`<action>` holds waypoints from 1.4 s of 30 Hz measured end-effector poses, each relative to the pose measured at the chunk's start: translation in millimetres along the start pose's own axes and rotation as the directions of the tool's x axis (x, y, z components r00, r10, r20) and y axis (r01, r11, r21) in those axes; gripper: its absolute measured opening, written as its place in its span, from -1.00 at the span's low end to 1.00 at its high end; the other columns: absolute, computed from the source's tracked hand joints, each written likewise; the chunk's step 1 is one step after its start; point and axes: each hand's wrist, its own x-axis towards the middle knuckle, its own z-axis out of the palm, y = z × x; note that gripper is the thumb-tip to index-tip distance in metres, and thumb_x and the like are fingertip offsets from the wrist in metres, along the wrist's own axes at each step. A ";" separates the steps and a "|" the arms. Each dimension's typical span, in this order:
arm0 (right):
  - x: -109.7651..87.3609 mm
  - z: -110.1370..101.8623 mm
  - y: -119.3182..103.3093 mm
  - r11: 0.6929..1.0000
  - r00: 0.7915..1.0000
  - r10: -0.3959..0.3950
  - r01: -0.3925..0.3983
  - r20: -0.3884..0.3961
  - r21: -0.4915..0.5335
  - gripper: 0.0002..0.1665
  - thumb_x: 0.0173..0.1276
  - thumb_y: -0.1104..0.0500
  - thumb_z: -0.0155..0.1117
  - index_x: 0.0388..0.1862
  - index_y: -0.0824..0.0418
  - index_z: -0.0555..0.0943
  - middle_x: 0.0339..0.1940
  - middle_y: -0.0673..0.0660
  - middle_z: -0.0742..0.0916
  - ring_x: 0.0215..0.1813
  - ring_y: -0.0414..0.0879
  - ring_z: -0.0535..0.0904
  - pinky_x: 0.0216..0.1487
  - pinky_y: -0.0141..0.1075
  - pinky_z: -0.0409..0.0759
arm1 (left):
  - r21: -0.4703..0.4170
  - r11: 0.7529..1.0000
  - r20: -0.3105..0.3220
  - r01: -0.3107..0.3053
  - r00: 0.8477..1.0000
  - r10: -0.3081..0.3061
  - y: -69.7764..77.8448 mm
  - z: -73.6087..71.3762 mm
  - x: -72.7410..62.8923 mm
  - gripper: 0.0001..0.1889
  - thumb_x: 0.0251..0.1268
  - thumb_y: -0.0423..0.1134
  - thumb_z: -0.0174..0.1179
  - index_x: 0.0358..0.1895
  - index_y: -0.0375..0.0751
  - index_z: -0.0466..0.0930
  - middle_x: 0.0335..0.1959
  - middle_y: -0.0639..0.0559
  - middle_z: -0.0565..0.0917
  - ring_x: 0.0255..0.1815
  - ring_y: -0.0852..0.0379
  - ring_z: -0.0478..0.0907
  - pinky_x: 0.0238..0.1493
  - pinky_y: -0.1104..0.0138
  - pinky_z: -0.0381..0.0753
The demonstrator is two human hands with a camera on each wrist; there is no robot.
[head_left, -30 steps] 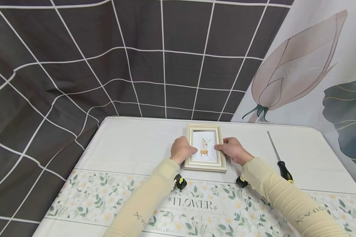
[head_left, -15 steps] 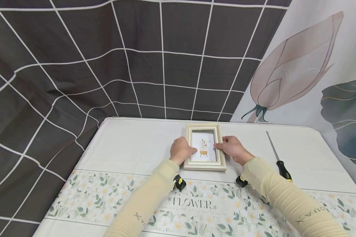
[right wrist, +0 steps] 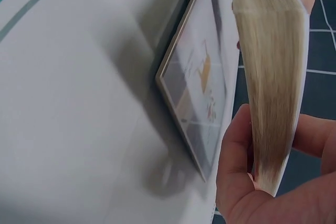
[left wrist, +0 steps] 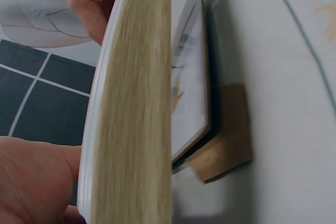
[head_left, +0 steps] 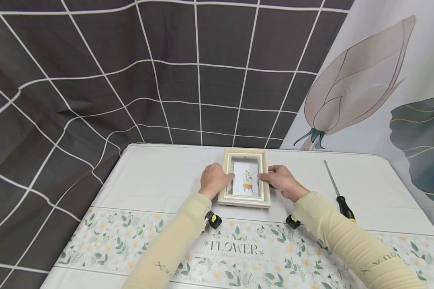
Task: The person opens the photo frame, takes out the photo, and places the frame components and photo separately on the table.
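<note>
A cream picture frame (head_left: 243,202) is held above the table by both hands. My left hand (head_left: 214,180) grips its left side, thumb over the front. On the right side, my right hand (head_left: 283,180) pinches the border between thumb and fingers. Through the opening shows a print of a potted plant (head_left: 247,180). Both wrist views show the frame's wood-grained edge (left wrist: 135,114) raised clear of a flat picture panel (right wrist: 191,95). A brown piece (left wrist: 226,142) props the panel from underneath, off the tabletop. The left fingers behind the frame are hidden in the head view.
A screwdriver (head_left: 345,207) with a black and yellow handle lies on the table to the right, beyond the right forearm. White and floral cloth (head_left: 152,172) covers the table. A dark grid-patterned curtain (head_left: 173,84) hangs along the back and left.
The frame has risen and shifted slightly left and away, so the print now sits off-centre in its opening. My left hand moved left with it; the right hand moved only slightly.
</note>
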 end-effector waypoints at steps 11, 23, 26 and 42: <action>-5.4 6.6 -10.3 0.991 0.994 -0.096 0.091 0.055 0.093 -0.36 0.48 0.15 0.21 0.32 0.58 0.34 0.04 0.36 0.68 -0.14 -0.14 0.64 -0.11 -0.33 0.65 | 0.157 0.984 -0.101 -0.090 0.989 0.106 -1.4 -18.3 1.9 -0.50 0.20 -0.11 0.42 -0.76 -0.07 0.33 -0.73 0.03 0.50 -0.62 0.05 0.48 -0.51 0.18 0.56; -8.5 9.0 -11.9 0.964 0.970 -0.175 0.133 0.172 0.230 -0.31 0.54 0.22 0.13 0.46 0.57 0.18 0.12 0.42 0.64 -0.13 -0.17 0.69 0.05 -0.29 0.69 | 0.247 0.968 -0.079 -0.048 0.995 0.069 -17.6 -34.2 9.3 -0.73 0.22 -0.25 0.29 -0.63 -0.19 0.56 -0.67 -0.04 0.58 -0.61 0.03 0.55 -0.56 0.22 0.57; -7.9 8.4 -10.7 0.960 0.969 -0.174 0.126 0.178 0.252 -0.34 0.54 0.27 0.10 0.46 0.58 0.17 0.12 0.46 0.63 -0.14 -0.17 0.68 -0.01 -0.35 0.70 | 0.270 0.962 -0.080 -0.033 0.995 0.056 -24.7 -40.8 12.2 -0.83 0.20 -0.29 0.27 -0.53 -0.25 0.62 -0.65 -0.04 0.58 -0.61 0.04 0.54 -0.58 0.23 0.56; -6.4 0.8 -1.6 0.976 0.978 -0.125 0.091 0.166 0.200 -0.36 0.55 0.25 0.07 0.45 0.57 0.20 0.24 0.48 0.58 -0.06 -0.12 0.70 0.09 -0.24 0.68 | 0.419 0.903 -0.054 0.091 0.996 -0.075 -67.4 -66.8 26.4 -0.81 0.16 -0.38 0.23 -0.20 -0.45 0.67 -0.46 -0.22 0.67 -0.44 -0.10 0.66 -0.38 0.11 0.72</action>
